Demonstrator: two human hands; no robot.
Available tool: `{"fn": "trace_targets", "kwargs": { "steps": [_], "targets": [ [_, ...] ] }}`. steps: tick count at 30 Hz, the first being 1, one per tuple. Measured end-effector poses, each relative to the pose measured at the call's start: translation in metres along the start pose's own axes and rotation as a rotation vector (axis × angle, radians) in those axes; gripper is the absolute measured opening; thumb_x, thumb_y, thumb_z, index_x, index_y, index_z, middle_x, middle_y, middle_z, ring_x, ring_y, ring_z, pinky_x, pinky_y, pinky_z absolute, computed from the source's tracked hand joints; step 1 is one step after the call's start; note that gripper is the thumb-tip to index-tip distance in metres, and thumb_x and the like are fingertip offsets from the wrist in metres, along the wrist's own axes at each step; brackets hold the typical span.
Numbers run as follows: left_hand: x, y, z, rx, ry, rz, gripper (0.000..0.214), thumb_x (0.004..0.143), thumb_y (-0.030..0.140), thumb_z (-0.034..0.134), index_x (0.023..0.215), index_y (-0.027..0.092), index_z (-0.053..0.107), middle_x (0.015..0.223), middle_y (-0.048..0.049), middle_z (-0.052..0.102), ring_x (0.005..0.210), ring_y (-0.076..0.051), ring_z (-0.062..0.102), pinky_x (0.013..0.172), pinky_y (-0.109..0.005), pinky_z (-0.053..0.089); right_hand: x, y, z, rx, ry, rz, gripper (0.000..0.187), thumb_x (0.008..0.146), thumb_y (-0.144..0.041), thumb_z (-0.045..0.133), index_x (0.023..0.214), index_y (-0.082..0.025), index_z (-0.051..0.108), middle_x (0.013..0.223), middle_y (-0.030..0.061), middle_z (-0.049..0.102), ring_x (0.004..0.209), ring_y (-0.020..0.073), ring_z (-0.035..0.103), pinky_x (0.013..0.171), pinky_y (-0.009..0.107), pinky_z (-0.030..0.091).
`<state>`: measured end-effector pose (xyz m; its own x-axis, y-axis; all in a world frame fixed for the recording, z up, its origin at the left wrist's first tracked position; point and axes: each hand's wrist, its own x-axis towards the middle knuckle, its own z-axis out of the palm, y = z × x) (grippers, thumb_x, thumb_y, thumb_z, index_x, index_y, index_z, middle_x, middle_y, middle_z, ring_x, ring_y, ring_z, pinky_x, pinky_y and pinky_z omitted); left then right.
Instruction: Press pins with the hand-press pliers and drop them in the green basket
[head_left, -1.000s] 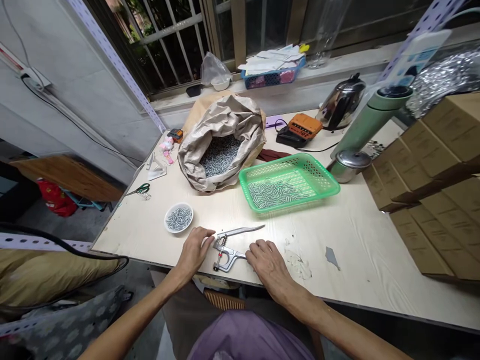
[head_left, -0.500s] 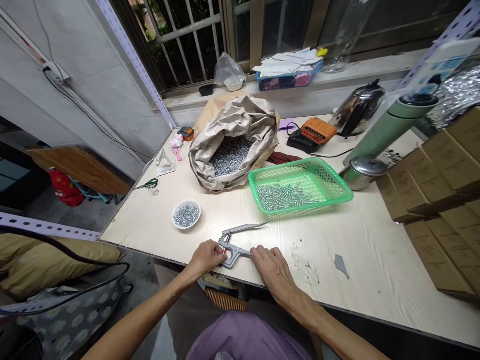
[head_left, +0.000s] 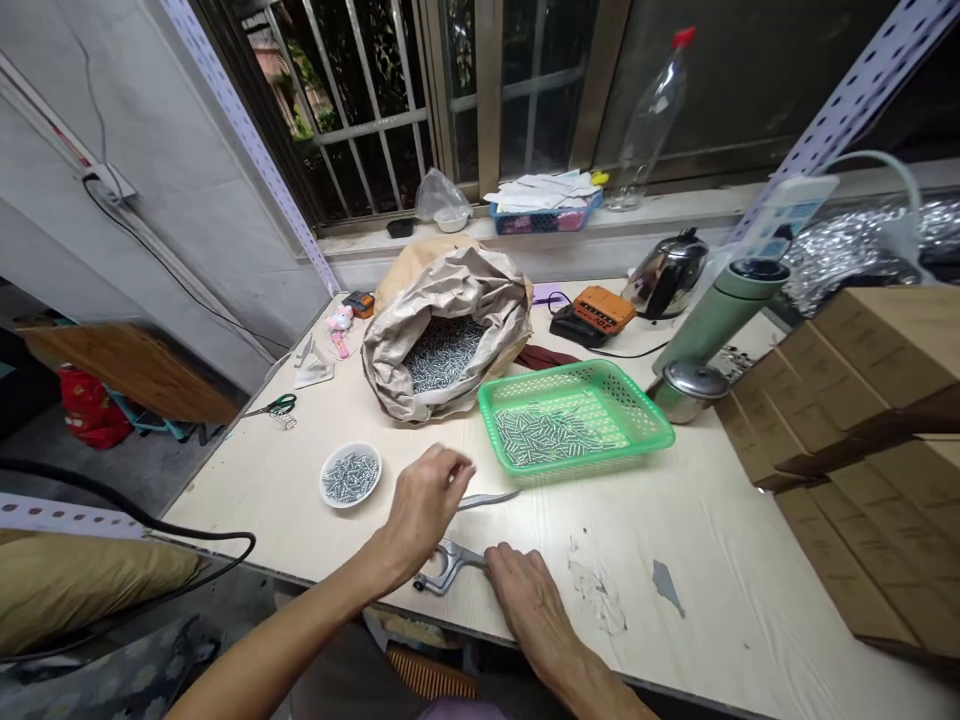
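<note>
My right hand [head_left: 529, 595] is closed around the end of the lower handle of a grey metal hand tool [head_left: 452, 566], which lies near the table's front edge. The tool has two handles and a rounded opening in its head; its upper handle shows beyond my left hand. My left hand [head_left: 421, 505] is raised over the tool, thumb and fingers pinched together, and what they hold, if anything, is too small to make out. A white bowl [head_left: 330, 492] and a green basket [head_left: 577, 465], both with small silvery spring-like metal pieces, stand beyond my hands.
Behind them is an open paper sack [head_left: 390, 350] of similar metal pieces. Scissors [head_left: 281, 404] lie at left. An orange-black battery charger [head_left: 600, 312], a kettle [head_left: 667, 275], a green flask [head_left: 712, 320] and a metal canister [head_left: 688, 390] stand at back right, near stacked cartons [head_left: 847, 390].
My left hand has lifted off the tool's head and moved up and forward over it. The right hand keeps its hold on the handle. The head view has shifted.
</note>
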<state>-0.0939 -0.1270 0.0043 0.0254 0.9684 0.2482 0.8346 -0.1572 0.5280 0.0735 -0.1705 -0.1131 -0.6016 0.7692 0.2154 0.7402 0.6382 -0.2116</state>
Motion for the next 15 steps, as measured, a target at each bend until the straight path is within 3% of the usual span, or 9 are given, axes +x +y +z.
{"fn": "trace_targets", "kwargs": {
  "steps": [3,5,7,9,12,15],
  "targets": [
    [0.034,0.022,-0.008,-0.102,0.199,0.183,0.023,0.088,0.023,0.048,0.106,0.018,0.061,0.091,-0.0046,0.065,0.082,-0.014,0.060,0.073,-0.025,0.047,-0.001,0.003,0.003,-0.010,0.029,-0.027,0.027,0.081,-0.001,0.035,0.087,-0.023,0.049,0.078,-0.0004,0.058,0.071,0.0156,0.055,0.072,0.030,0.037],
    [0.047,0.011,-0.018,-0.049,0.231,0.211,0.022,0.089,0.023,0.047,0.102,0.019,0.064,0.092,-0.0045,0.066,0.086,-0.015,0.060,0.078,-0.026,0.047,0.000,0.005,0.004,0.005,0.063,-0.043,0.026,0.081,-0.001,0.035,0.086,-0.023,0.049,0.075,-0.0004,0.057,0.068,0.0156,0.055,0.069,0.029,0.037],
    [0.049,-0.017,-0.030,0.103,0.205,0.111,0.021,0.089,0.022,0.048,0.096,0.019,0.067,0.091,-0.0049,0.066,0.086,-0.016,0.059,0.078,-0.027,0.046,0.002,0.006,0.004,0.027,0.097,-0.060,0.029,0.081,0.001,0.033,0.086,-0.023,0.049,0.075,0.0000,0.057,0.068,0.0154,0.055,0.067,0.029,0.036],
    [0.041,-0.055,-0.042,0.306,0.136,-0.091,0.020,0.087,0.021,0.050,0.095,0.019,0.068,0.090,-0.0057,0.066,0.087,-0.018,0.058,0.075,-0.027,0.045,0.004,0.007,0.004,0.031,0.125,-0.080,0.032,0.079,0.003,0.033,0.087,-0.023,0.049,0.076,0.0003,0.057,0.067,0.0156,0.054,0.066,0.030,0.035],
    [0.025,-0.106,-0.052,0.470,-0.087,-0.377,0.021,0.086,0.019,0.048,0.091,0.019,0.069,0.092,-0.0065,0.066,0.092,-0.020,0.056,0.073,-0.027,0.043,0.007,0.006,0.004,-0.019,0.151,-0.088,0.032,0.074,0.005,0.037,0.081,-0.024,0.049,0.072,0.0003,0.056,0.065,0.0175,0.052,0.064,0.032,0.034],
    [0.013,-0.133,-0.047,0.466,-0.169,-0.432,0.021,0.085,0.021,0.049,0.087,0.018,0.070,0.090,-0.0063,0.067,0.090,-0.019,0.057,0.071,-0.025,0.042,0.009,0.007,0.005,-0.080,0.138,-0.101,0.031,0.070,0.005,0.041,0.077,-0.024,0.049,0.074,0.0018,0.056,0.068,0.0198,0.050,0.062,0.033,0.032]
  ]
}}
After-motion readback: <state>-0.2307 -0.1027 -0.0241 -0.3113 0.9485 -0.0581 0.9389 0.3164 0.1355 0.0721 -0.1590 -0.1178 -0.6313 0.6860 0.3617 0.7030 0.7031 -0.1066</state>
